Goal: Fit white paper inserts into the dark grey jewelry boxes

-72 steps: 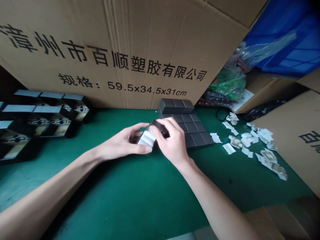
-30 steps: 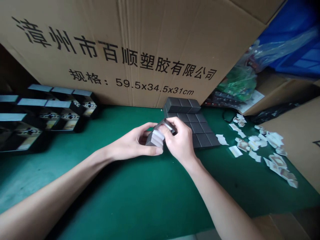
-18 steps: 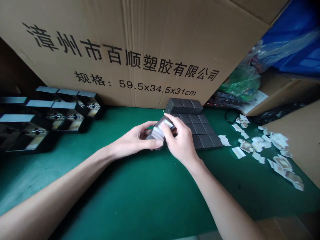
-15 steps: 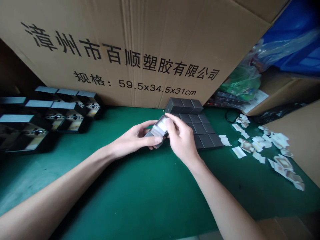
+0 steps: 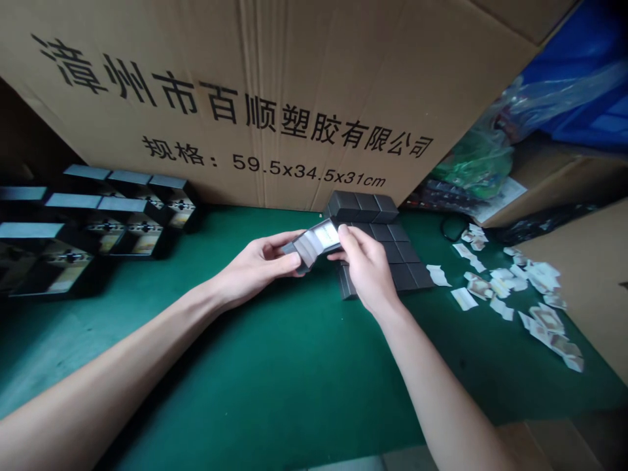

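Between my two hands is a small dark hinged box [image 5: 310,247], lid swung open, held above the green table. A pale lining shows inside it, with a white piece at its upper right. My left hand [image 5: 267,261] grips the box's left end, thumb on top and fingers beneath. On the other end, my right hand [image 5: 366,265] pinches the edge between thumb and fingers. Just behind my right hand sit several closed dark boxes [image 5: 400,252] in tight rows, with a few stacked at the back [image 5: 363,206].
Several open black boxes [image 5: 125,226] stand at the left with fittings inside. Torn white paper scraps [image 5: 505,281] lie on the right of the green table [image 5: 275,366]. A large printed cardboard carton [image 5: 235,78] walls off the back. Plastic bags [image 5: 475,157] are at the back right.
The small box has turned flatter and opened wider. My right hand has shifted slightly right to its end, and my left hand slightly left.
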A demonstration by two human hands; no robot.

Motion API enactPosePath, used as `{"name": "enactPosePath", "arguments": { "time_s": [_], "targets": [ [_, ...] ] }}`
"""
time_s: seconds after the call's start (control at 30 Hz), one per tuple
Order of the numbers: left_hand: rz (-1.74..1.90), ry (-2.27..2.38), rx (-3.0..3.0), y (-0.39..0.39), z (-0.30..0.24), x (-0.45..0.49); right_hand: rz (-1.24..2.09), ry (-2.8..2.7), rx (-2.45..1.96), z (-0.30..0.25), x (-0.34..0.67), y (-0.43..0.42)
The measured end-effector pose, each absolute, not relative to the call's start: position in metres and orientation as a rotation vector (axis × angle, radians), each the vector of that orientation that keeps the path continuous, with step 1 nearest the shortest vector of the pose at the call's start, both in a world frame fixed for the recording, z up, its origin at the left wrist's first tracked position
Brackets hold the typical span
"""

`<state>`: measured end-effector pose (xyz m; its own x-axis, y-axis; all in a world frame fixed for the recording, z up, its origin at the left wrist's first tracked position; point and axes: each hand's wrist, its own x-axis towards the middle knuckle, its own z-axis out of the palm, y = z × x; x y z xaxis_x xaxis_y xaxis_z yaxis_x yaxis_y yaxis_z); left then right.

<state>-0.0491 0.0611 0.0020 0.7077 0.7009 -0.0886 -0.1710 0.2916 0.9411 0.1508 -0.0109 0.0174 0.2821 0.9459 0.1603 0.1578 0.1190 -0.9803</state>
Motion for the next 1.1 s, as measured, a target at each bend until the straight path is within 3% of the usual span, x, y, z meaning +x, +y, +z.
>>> {"name": "enactPosePath", "arguments": {
  "time_s": [1.1],
  "targets": [
    [0.589, 0.397, 1.064, 0.064, -0.001, -0.052, 1.150, -1.436, -1.119, 0.023, 0.185, -0.012]
  ]
}}
